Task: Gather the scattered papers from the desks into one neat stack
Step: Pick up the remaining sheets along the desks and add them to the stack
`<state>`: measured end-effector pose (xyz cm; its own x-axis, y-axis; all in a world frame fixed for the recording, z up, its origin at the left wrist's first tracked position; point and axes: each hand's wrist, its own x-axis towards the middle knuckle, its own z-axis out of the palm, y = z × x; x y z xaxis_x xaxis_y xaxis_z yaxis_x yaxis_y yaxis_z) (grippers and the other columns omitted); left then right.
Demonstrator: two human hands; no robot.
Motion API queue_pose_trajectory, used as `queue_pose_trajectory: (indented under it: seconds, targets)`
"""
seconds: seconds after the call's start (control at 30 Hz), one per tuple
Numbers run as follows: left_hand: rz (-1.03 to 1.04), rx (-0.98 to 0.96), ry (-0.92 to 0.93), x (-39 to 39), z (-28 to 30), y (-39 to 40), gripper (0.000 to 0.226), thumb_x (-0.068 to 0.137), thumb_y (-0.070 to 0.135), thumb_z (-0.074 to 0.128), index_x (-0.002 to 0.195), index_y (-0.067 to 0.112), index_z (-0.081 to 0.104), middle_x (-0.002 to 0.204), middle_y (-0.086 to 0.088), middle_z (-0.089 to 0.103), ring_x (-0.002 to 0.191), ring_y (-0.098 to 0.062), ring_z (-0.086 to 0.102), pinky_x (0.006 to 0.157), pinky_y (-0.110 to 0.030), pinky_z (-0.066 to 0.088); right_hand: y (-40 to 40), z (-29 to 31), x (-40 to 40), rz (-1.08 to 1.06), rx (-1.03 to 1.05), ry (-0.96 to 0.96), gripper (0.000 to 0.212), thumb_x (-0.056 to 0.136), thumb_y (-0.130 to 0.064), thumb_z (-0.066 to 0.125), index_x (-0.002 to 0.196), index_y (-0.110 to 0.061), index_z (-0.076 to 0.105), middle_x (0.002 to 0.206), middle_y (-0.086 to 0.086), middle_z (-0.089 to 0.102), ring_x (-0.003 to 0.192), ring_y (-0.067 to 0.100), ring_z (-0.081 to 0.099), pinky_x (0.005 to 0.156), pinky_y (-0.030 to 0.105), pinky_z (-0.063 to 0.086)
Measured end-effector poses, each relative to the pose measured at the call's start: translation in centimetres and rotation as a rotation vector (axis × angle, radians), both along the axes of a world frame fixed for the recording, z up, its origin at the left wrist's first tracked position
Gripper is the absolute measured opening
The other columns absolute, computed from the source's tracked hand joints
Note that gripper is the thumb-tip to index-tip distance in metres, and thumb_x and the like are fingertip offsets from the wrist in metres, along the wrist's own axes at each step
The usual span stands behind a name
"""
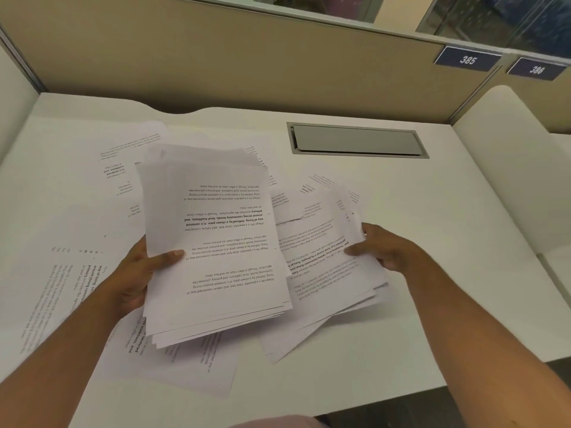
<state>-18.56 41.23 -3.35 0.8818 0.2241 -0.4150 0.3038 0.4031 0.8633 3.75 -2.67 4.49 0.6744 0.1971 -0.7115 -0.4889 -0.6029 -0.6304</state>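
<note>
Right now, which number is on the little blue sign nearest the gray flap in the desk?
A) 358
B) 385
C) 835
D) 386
B: the blue sign on the divider nearest the gray flap reads 385; the next sign to its right reads 386.

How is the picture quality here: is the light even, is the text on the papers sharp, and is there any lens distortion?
Head view: soft, even light, no glare; the text on the held stack is readable though upside down; loose sheets at the left edge look washed out and stretched; the desk edges and partition bow from the wide-angle lens; faint shadows lie under the papers.
</note>
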Motion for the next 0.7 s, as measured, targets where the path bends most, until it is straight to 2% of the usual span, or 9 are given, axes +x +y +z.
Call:
queue_pose_trajectory:
  seconds: [0.13,0.23,0.3,0.4,0.53,0.6,0.7]
  targets:
    - [-0.003,-0.010,0.004,0.3,0.3,0.0,0.048,0.086,0.011,0.080,0.124,0.040,0.080,0.130,-0.006,0.084,0.107,-0.031,0.084,0.075,-0.044,0.071,-3.4,2.6,0.0,0.019,0.169,-0.067,0.059,0.091,0.014,0.070,0.145,-0.007,0.058,0.135,0.021,0.072,0.122,0.050,0.069,0.103,0.066,0.055]
    - [-0.003,-0.017,0.000,0.6,0.2,-0.1,0.048,0.085,0.011,0.080,0.122,0.041,0.080,0.128,-0.005,0.084,0.106,-0.030,0.085,0.074,-0.043,0.071,-6.3,5.7,0.3,-0.056,0.222,-0.264,0.050,0.089,0.011,0.072,0.133,-0.011,0.068,0.126,0.020,0.077,0.112,0.044,0.075,0.083,0.048,0.066]
    - [0.001,-0.027,-0.003,0.8,0.1,-0.2,0.052,0.085,0.010,0.081,0.129,0.037,0.077,0.130,-0.005,0.083,0.108,-0.031,0.084,0.076,-0.044,0.071,-7.7,8.2,0.5,-0.101,0.257,-0.368,0.048,0.084,0.002,0.077,0.128,-0.017,0.073,0.123,0.017,0.079,0.104,0.035,0.079,0.077,0.037,0.066]
    - [-0.017,-0.038,-0.016,1.5,0.1,-0.6,0.055,0.086,0.009,0.081,0.134,0.034,0.074,0.132,-0.006,0.083,0.112,-0.034,0.082,0.078,-0.045,0.071,-9.3,11.5,0.8,-0.130,0.279,-0.481,0.050,0.079,-0.008,0.082,0.126,-0.024,0.076,0.123,0.009,0.080,0.100,0.025,0.081,0.079,0.035,0.067]
    - [-0.033,-0.049,-0.016,2.5,0.6,-1.3,0.058,0.085,0.010,0.081,0.138,0.032,0.071,0.131,-0.007,0.083,0.109,-0.033,0.084,0.076,-0.045,0.071,-10.0,14.1,1.2,-0.227,0.425,-0.577,0.047,0.083,-0.008,0.080,0.126,-0.025,0.076,0.128,0.005,0.079,0.107,0.021,0.080,0.085,0.035,0.066]
    - [-0.035,-0.053,-0.011,2.9,0.8,-1.8,0.057,0.084,0.010,0.082,0.136,0.032,0.071,0.129,-0.006,0.084,0.107,-0.034,0.084,0.074,-0.045,0.071,-8.8,13.9,1.2,-0.270,0.508,-0.586,0.045,0.088,-0.003,0.076,0.128,-0.023,0.074,0.131,0.005,0.078,0.110,0.021,0.079,0.085,0.033,0.065]
    - [-0.039,-0.068,0.002,3.4,1.3,-2.6,0.056,0.083,0.012,0.083,0.133,0.034,0.071,0.125,-0.006,0.085,0.104,-0.035,0.084,0.073,-0.047,0.071,-4.7,12.1,0.4,-0.277,0.561,-0.556,0.041,0.092,0.008,0.070,0.121,-0.021,0.074,0.122,0.004,0.081,0.103,0.019,0.081,0.081,0.031,0.066]
